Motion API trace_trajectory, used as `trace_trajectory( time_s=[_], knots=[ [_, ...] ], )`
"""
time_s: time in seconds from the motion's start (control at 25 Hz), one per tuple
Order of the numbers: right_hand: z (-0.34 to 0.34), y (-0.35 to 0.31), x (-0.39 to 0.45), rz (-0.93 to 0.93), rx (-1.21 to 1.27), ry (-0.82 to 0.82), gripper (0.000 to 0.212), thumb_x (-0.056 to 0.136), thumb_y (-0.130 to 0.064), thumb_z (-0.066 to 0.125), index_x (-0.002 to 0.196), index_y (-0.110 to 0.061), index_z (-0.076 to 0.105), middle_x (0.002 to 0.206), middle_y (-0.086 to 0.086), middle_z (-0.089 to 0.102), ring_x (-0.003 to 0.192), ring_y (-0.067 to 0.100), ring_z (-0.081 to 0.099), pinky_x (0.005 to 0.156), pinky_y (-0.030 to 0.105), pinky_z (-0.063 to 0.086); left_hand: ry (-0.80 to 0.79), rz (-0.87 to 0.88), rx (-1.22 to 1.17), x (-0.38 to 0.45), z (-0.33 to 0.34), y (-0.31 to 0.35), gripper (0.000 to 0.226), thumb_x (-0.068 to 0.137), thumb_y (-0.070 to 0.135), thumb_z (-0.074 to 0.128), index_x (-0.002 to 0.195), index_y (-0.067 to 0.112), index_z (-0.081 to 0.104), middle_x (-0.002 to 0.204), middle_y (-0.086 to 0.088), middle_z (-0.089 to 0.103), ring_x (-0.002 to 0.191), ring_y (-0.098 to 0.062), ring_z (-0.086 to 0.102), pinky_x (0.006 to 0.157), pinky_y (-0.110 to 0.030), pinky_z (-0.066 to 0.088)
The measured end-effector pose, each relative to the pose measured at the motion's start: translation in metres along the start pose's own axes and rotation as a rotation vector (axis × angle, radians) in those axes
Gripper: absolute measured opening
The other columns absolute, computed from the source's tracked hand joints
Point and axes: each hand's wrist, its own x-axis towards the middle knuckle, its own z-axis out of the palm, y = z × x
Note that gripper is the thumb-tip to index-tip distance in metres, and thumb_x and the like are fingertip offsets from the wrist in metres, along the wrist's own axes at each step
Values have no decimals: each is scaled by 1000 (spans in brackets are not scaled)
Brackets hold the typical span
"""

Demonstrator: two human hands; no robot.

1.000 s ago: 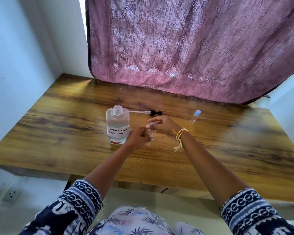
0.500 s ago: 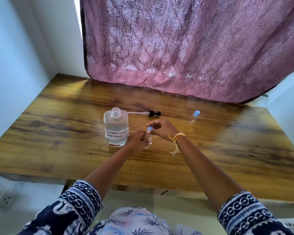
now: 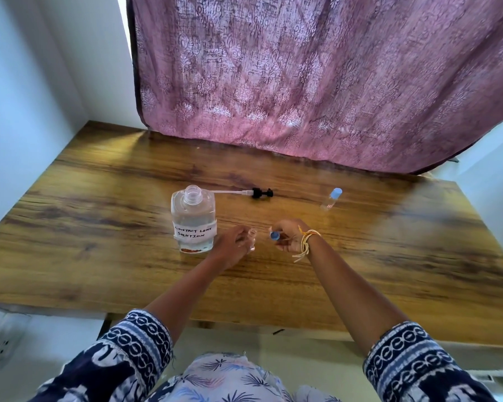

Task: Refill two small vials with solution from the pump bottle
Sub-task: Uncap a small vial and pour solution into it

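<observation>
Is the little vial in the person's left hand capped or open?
Open. The vial in the left hand shows a bare mouth, and the right hand holds its blue cap apart from it.

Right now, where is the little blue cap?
The blue cap is pinched in the right hand, just right of the open vial that the left hand holds near the bottle.

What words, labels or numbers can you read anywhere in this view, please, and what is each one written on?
"CONTACT LENS SOLUTION": handwritten in two lines on the white label around the clear bottle.
Reddish marking at the foot of the far capped vial: too small to read.
Reddish patch at the base of the bottle: blurred, not readable.
The open vial in the left hand and the blue cap in the right hand show no text.
</observation>
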Motion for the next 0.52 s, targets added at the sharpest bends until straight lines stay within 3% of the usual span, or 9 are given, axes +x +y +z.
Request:
trace_trajectory(
  time_s=[0.08,0.2,0.28,0.4,0.52],
  knots=[
    [-8,6,10,-77,-259,101,14,78,-11,67,74,2,68,73,14,61,62,22,54,55,28,44,7,6,10,2,1,-2,36,87,13,68,122,10,58,124,-8,65,113,-21,63,84,-26,55],
    [-6,12,13,-330,-635,254,16,71,-16,73,77,-2,76,74,8,72,59,13,58,51,19,43,46,44,114,2,2,-3,33,88,17,68,120,11,61,114,-6,68,105,-21,65,84,-32,56],
    [-2,17,12,-432,-670,261,12,72,-16,73,81,-8,77,83,8,75,67,13,64,57,19,44,91,81,178,1,2,-5,29,87,20,69,115,13,64,104,-3,69,96,-20,65,84,-35,55],
    [2,23,14,-531,-729,270,16,76,-17,73,91,-12,77,97,6,74,91,18,67,73,23,48,89,89,186,1,2,-4,31,88,20,68,118,16,65,108,-3,70,97,-17,64,85,-34,56],
    [-3,24,17,-542,-704,227,38,75,-19,77,111,-11,70,111,7,70,102,20,64,81,23,47,67,63,168,0,1,-6,36,88,18,68,123,16,61,117,-1,67,102,-12,61,78,-22,53]
  ],
)
